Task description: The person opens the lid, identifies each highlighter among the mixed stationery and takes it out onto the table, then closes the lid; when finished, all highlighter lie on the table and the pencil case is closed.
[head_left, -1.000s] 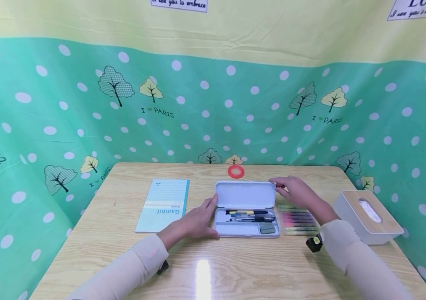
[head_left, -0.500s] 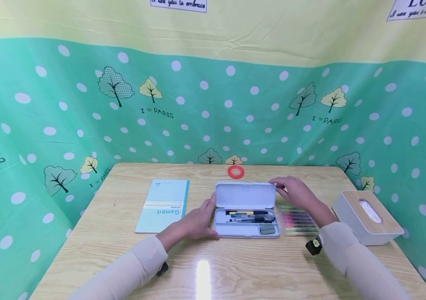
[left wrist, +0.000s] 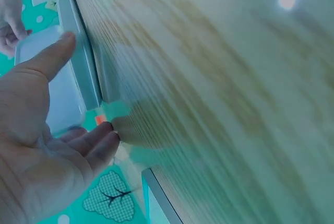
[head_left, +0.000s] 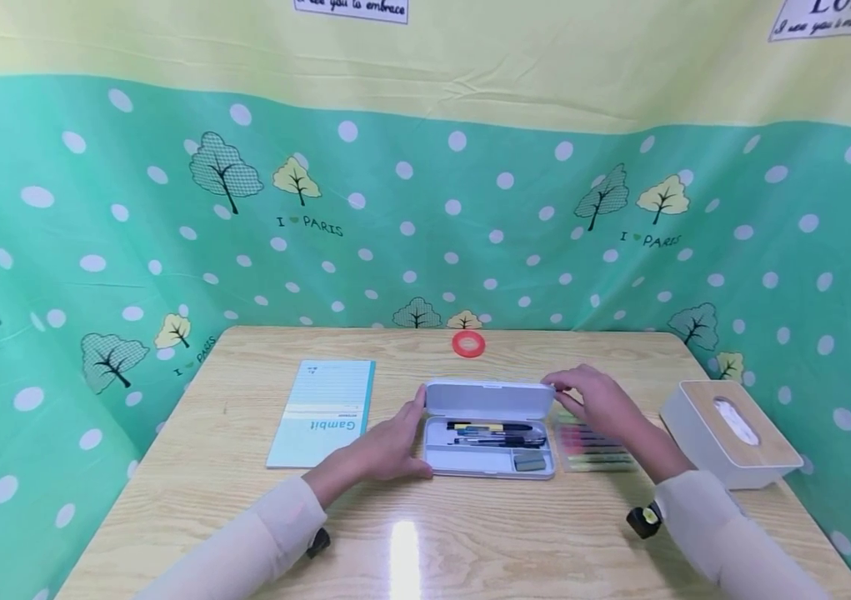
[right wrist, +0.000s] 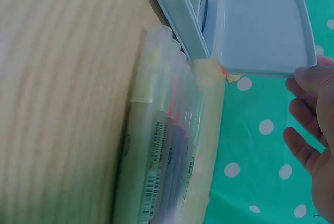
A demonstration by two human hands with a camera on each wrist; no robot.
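A pale pencil case [head_left: 466, 460] lies on the table with its hinged lid [head_left: 488, 403] tilted up. Inside are several pens [head_left: 496, 438] in the rear compartment and a grey-green eraser [head_left: 529, 461] at front right. My left hand [head_left: 391, 443] rests against the case's left side, its fingers extended, thumb near the front corner. At the lid's top right corner, my right hand [head_left: 599, 403] pinches the edge; the right wrist view shows the thumb on the lid corner [right wrist: 271, 31], the other fingers loosely bent.
Right beside the case lies a clear pack of highlighters [head_left: 593, 450]. A tissue box [head_left: 733, 429] stands farther right. To the left is a light blue notebook [head_left: 323, 417]. A red ring, perhaps tape [head_left: 456, 343], lies near the back edge.
My right hand has brought the lid forward and it now stands steeper over the case. The left hand stays at the case's left side.
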